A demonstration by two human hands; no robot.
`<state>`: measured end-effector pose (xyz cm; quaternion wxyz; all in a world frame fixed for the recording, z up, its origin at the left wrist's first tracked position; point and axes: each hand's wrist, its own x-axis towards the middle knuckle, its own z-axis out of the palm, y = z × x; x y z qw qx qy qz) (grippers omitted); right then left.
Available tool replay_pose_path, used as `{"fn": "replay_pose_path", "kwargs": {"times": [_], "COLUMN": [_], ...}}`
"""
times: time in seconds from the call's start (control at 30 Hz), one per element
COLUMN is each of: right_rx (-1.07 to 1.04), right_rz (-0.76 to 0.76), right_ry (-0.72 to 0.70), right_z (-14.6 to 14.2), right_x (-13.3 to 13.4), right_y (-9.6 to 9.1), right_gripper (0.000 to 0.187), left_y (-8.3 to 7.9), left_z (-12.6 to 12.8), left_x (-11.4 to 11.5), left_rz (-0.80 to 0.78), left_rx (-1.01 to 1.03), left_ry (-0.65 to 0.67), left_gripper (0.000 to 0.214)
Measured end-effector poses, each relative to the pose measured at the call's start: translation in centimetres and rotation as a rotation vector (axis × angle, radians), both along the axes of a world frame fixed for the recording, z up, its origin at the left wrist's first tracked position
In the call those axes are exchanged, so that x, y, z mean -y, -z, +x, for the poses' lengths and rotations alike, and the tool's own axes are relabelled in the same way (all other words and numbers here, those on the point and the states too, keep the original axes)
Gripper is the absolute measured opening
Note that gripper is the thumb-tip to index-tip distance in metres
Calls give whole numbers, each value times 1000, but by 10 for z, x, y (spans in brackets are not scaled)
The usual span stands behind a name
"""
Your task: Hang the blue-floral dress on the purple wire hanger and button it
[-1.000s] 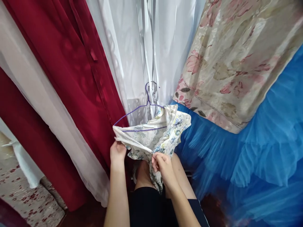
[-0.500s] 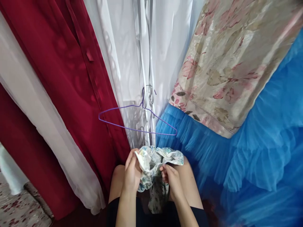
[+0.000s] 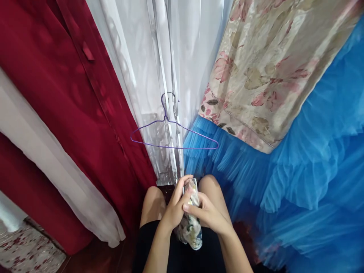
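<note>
A bunched piece of floral fabric (image 3: 191, 227), whitish with green and blue print, is gathered between my two hands above my lap. My left hand (image 3: 176, 204) wraps its upper part from the left, fingers curled over the top. From the right, my right hand (image 3: 209, 214) grips the same cloth, its thumb pressed across the front. The kind of garment cannot be made out while it is crumpled. Beyond my hands, a purple wire hanger (image 3: 174, 146) hangs bare by its hook from a white strap (image 3: 167, 76).
Dark red fabric (image 3: 93, 113) and a pale panel (image 3: 65, 151) hang on the left. White cloth (image 3: 193, 57) hangs at the back. On the right are a beige floral garment (image 3: 256, 76) and blue ruffled tulle (image 3: 284, 182). My knees (image 3: 153, 201) frame the hands.
The floral fabric was spread open between my hands; now it is gathered into a narrow bundle. My hands have come together. The view has shifted slightly.
</note>
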<state>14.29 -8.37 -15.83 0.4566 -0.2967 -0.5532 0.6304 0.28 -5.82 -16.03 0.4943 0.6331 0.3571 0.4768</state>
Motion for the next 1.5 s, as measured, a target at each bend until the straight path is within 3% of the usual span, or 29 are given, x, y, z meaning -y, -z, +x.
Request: {"fn": "replay_pose_path", "kwargs": {"times": [0.1,0.2,0.3,0.43,0.53,0.67,0.73,0.87,0.97,1.1,1.23,1.37,1.5], "right_rx": [190,379,524,579,524,293,114,38,49,25,38,158,250], "right_rz": [61,95,93,104,145,154,62,15,-18,-34,-53,-70,-44], "right_ry": [-138,-232,-214,-146,7,335,381,304,158,17,-16,-72,-120], "right_z": [24,54,83,116,141,160,154,112,75,53,66,85,91], "right_x": [3,4,-1,-16,-41,-105,-142,-189,-193,-182,-179,-179,-172], "right_y": [-16,-35,-50,-63,-73,-93,-105,-122,-122,-118,-122,-134,-146], "right_gripper": [29,29,37,35,28,15,8,10,17,31,38,35,31], "left_y": [19,38,51,54,40,-1,-24,-59,-71,-70,-67,-76,-100], "left_z": [-11,-26,-47,-83,-105,-104,-91,-70,-76,-117,-164,-186,-188], "left_x": [5,6,2,-9,-17,-15,-7,6,3,-16,-44,-68,-91], "left_rz": [-9,114,243,232,210,361,478,579,548,571,644,582,465], "left_rx": [-121,-336,-481,-387,-316,-469,-578,-634,-548,-520,-862,-1300,-1369], "left_ry": [137,217,148,-13,-97,-113,-94,-10,-107,-293,-368,-426,-651], "left_gripper": [43,28,15,20,25,21,21,25,31,34,30,23,25]}}
